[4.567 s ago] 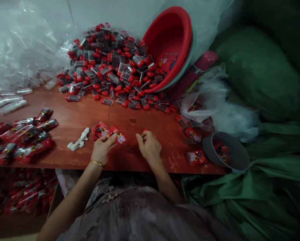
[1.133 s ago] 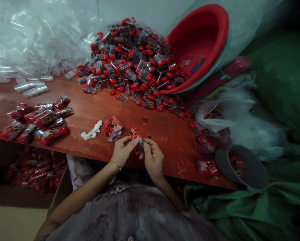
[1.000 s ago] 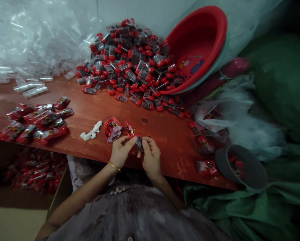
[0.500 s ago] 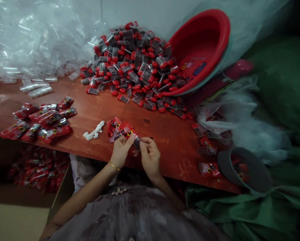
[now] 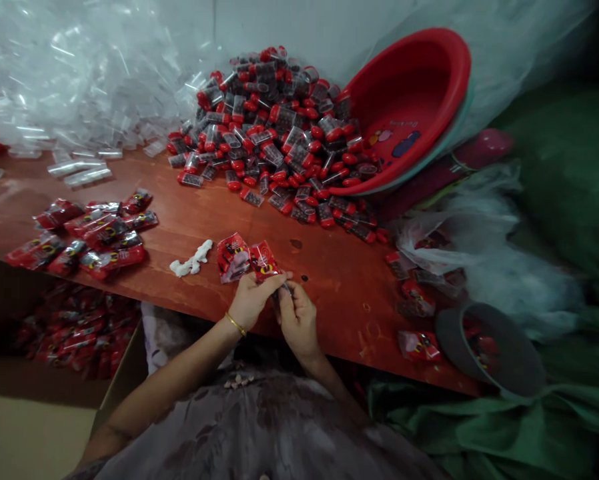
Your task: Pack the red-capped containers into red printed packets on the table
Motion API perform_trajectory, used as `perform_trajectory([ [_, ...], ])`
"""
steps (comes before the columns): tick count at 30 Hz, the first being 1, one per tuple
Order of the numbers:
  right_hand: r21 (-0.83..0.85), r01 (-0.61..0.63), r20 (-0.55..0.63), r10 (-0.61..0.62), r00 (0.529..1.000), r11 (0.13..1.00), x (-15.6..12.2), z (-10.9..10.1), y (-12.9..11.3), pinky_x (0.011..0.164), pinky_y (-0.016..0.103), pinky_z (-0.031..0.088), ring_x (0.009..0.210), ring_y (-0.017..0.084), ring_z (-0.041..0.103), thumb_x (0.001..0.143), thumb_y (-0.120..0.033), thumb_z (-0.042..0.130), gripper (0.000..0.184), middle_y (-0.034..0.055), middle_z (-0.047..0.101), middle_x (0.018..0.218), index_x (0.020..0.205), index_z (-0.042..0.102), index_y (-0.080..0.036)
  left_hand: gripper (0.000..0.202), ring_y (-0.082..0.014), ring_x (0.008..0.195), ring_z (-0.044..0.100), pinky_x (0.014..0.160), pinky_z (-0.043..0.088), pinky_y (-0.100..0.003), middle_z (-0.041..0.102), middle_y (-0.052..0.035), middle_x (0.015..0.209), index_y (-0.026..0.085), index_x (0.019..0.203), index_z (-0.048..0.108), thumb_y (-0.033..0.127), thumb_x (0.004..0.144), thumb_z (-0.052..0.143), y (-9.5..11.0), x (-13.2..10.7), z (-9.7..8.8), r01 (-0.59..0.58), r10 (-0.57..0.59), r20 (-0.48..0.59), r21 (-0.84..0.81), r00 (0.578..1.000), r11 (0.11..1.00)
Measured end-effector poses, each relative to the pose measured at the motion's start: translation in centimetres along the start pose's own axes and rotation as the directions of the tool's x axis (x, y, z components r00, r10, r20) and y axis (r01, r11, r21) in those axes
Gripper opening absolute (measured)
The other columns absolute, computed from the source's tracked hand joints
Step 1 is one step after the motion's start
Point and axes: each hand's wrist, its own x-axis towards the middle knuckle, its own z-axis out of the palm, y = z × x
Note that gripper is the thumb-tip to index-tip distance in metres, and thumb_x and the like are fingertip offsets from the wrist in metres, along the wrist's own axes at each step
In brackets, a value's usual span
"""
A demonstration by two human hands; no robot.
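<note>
My left hand (image 5: pixel 251 299), with a gold bracelet at the wrist, pinches a small red printed packet (image 5: pixel 263 261) at the near edge of the red-brown wooden table (image 5: pixel 189 207). My right hand (image 5: pixel 295 316) is closed on a small dark tube (image 5: pixel 282 291) held against that packet's open end. The two hands touch each other. A second red packet (image 5: pixel 232 256) lies on the table just left of the held one.
A big heap of red-capped tubes (image 5: pixel 274 140) spills from a tilted red basin (image 5: pixel 404 113). Filled packets (image 5: pixel 87 233) lie at left, clear bags (image 5: pixel 69 100) behind. A white scrap (image 5: pixel 192 259), a grey bowl (image 5: pixel 489 350), green cloth (image 5: pixel 554 200).
My hands have drawn together at the table edge; the right hand has brought the tube to the packet's mouth. The held packet tilted upright. The view shifted a little.
</note>
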Motion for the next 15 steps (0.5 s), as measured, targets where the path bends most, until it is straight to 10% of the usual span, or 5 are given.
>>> perform_trajectory([
  [15,0.235,-0.134,0.196,0.088,0.977,0.963,2.1,1.0,-0.8,0.034,0.017,0.035,0.033,0.004,0.043,0.080,-0.045,0.056,0.027,-0.0053,0.058,0.058,0.081,0.057,-0.018,0.040,-0.0052,0.041,0.042,0.035,0.034,-0.016,0.046,0.0051,0.050,0.012,0.069,0.062,0.051,0.066,0.070,-0.4,-0.3,-1.2,0.024,-0.026,-0.014,-0.110,1.000,0.994],
])
